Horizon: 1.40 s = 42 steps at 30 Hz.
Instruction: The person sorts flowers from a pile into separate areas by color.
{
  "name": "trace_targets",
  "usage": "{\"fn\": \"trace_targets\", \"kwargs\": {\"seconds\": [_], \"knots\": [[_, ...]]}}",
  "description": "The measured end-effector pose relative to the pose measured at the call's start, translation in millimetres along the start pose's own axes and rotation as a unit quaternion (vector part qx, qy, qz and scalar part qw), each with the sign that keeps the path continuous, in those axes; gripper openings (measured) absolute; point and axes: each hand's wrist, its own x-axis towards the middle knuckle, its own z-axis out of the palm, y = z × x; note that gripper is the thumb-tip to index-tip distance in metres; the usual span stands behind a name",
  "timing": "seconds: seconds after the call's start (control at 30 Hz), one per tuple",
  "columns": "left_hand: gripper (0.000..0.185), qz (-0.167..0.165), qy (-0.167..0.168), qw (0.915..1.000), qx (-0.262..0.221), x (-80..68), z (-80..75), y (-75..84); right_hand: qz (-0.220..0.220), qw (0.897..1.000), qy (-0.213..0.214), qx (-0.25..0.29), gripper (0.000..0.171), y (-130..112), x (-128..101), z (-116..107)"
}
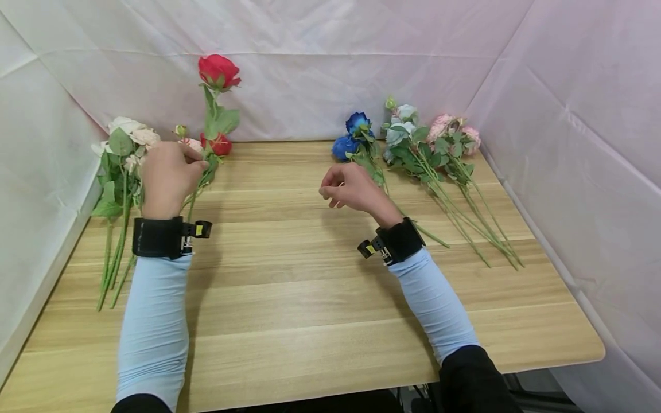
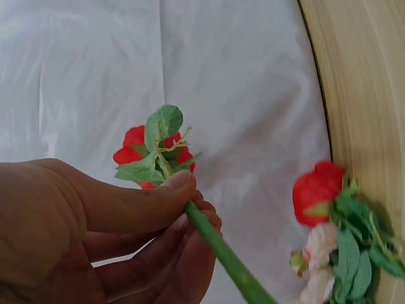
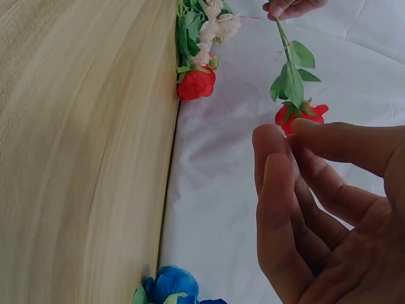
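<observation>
My left hand [image 1: 171,176] is raised over the left side of the table and pinches the green stem [image 2: 224,253] of a red rose [image 1: 219,71] between thumb and fingers. The rose's bloom points up and away, with leaves [image 1: 223,121] below it. A second red rose [image 1: 219,144] lies by the pale flowers at the back left. My right hand [image 1: 352,186] hovers above the table's middle right, fingers loosely bent, thumb close to the index finger, holding nothing. Nearest to it are the blue roses [image 1: 345,147], lying just behind.
White and cream flowers [image 1: 129,132] lie at the left edge, stems toward me. Pale blue flowers [image 1: 400,132] and pink flowers [image 1: 445,126] lie at the back right, their stems [image 1: 465,212] slanting forward. White cloth [image 1: 310,74] walls in the wooden table [image 1: 289,287].
</observation>
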Motion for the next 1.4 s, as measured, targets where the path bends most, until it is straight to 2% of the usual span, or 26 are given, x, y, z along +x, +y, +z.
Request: {"fn": "trace_targets", "kwargs": {"seconds": [0.17, 0.33, 0.53, 0.83, 1.03, 1.4], "knots": [[0.027, 0.042, -0.045, 0.9978, -0.024, -5.1, 14.1, 26.1, -0.004, 1.0, 0.0, 0.005, 0.017, 2.3, 1.0, -0.3], [0.027, 0.056, -0.101, 0.9911, -0.066, -10.0, 31.9, 47.9, -0.013, 1.0, 0.003, 0.003, 0.021, 1.1, 0.8, 0.9], [0.022, 0.055, -0.167, 0.9784, -0.108, -17.2, 50.9, 68.1, -0.022, 1.0, 0.006, 0.009, 0.027, -1.5, 0.3, 1.7], [0.02, 0.085, -0.23, 0.9563, -0.159, -32.7, 74.1, 95.1, -0.019, 0.999, 0.019, 0.04, 0.035, -5.9, -1.4, 1.1], [0.016, 0.099, -0.253, 0.9468, -0.173, -43.0, 82.0, 108.3, -0.03, 0.998, 0.026, 0.049, 0.026, -6.5, -1.3, 3.2], [0.016, 0.109, -0.255, 0.9391, -0.203, -47.7, 83.7, 113.1, -0.026, 0.997, 0.034, 0.057, 0.022, -5.5, 1.9, 7.1]]}}
